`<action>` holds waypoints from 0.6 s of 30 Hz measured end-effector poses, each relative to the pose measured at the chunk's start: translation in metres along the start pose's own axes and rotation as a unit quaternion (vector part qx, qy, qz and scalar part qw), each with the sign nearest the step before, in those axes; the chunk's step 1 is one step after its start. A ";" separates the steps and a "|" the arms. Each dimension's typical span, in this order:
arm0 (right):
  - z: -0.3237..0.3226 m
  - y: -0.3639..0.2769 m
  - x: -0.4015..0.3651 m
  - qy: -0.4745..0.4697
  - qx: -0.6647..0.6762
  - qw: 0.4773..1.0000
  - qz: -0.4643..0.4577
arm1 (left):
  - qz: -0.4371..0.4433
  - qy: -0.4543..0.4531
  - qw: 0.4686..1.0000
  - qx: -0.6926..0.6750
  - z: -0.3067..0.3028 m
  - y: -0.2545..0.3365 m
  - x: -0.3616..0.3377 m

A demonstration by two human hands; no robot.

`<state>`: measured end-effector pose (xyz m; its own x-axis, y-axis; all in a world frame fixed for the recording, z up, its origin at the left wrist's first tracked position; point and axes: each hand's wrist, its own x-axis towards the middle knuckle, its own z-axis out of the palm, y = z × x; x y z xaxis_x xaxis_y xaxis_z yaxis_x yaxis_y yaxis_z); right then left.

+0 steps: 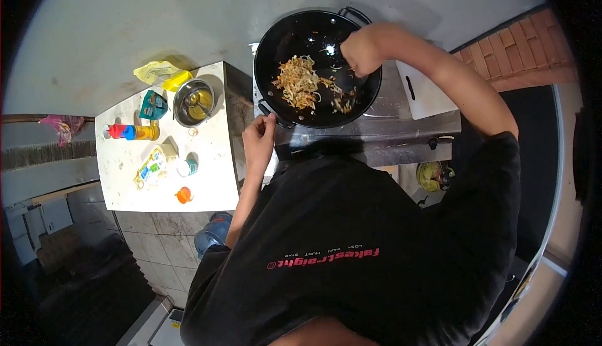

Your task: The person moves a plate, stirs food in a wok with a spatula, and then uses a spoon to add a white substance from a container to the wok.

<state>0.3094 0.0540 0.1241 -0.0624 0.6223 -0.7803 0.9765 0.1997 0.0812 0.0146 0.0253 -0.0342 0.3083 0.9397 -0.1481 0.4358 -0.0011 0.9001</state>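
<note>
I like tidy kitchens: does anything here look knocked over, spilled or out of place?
Nothing looks spilled. On the side counter, a yellow bottle lies on its side and what looks like an orange cap sits loose near the edge. The left hand touches the wok, the right hand is closed over the noodles.

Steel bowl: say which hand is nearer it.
Left. The left hand is at the rim of the wok, right of the bowl; the right hand is farther off, over the wok.
</note>
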 end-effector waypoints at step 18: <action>0.011 -0.012 0.001 0.154 0.097 0.983 -0.016 | 0.037 0.019 0.997 0.061 -0.004 0.001 -0.001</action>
<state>0.2998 0.0434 0.1153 -0.1239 0.8239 -0.5531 0.9922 0.0936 -0.0829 0.0111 0.0262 -0.0316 0.3127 0.9476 -0.0657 0.5127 -0.1102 0.8515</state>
